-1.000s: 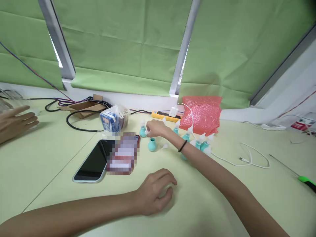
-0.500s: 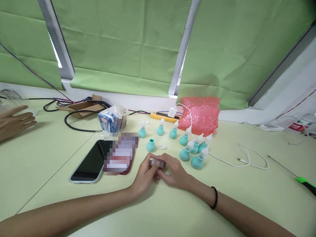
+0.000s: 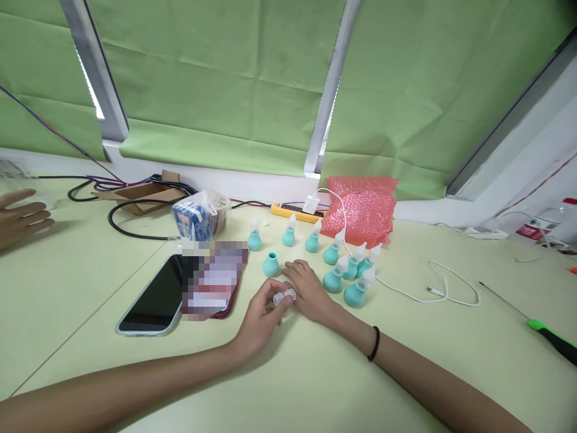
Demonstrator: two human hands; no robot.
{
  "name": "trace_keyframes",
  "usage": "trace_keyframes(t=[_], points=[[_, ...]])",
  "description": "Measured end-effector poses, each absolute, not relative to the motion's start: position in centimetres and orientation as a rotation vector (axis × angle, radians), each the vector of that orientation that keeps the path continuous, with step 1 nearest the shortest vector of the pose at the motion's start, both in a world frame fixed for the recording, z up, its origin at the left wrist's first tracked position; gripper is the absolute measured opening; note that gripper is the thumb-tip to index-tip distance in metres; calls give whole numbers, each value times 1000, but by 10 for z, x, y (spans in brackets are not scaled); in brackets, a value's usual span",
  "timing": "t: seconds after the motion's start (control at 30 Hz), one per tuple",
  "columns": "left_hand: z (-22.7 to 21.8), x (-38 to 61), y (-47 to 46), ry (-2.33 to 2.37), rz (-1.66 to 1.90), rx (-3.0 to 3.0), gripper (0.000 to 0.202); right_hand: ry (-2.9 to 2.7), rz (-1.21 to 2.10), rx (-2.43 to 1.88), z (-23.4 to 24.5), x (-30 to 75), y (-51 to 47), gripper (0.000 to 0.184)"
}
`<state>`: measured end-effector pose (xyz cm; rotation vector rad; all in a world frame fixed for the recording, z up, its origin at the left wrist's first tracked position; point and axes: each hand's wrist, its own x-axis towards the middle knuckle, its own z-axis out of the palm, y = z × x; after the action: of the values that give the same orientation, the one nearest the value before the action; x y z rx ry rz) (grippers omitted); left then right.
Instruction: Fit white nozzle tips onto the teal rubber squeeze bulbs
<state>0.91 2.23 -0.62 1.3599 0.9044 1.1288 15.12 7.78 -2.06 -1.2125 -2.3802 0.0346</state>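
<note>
My left hand (image 3: pixel 261 316) is closed, pinching a small clear plastic connector (image 3: pixel 283 297) between thumb and fingers. Just beyond it, my right hand (image 3: pixel 309 291) reaches forward over the table with its fingers stretched out and low. Its fingers cover the spot where a small white tip lay; that tip is hidden now. An uncapped teal rubber bulb (image 3: pixel 271 265) stands upright left of the right fingertips. Several teal bulbs with clear nozzles, such as one nasal aspirator (image 3: pixel 355 293), stand in a curved group behind and to the right.
Two phones lie at left, one dark phone (image 3: pixel 153 294) beside a red-cased phone (image 3: pixel 220 282). Behind are a wrapped blue pack (image 3: pixel 193 218), a yellow power strip (image 3: pixel 288 212) and pink bubble wrap (image 3: pixel 360 207). A white cable (image 3: pixel 415 297) and screwdriver (image 3: pixel 550 340) lie right. Another person's hand (image 3: pixel 22 219) shows far left.
My right hand has let go of the connector and moved forward over the small white tip. The connector stays in my left hand. The view has shifted slightly.
</note>
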Motion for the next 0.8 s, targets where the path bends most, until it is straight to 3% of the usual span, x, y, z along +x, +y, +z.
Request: trace_keyframes(t=[0.33,0.8], points=[[-5,8,22,908,1109,1355,18,-2194,-66,-1311,-20,149,77,28],[-3,6,22,919,1037,1355,18,-2082,20,-1253,-23,152,74,16]])
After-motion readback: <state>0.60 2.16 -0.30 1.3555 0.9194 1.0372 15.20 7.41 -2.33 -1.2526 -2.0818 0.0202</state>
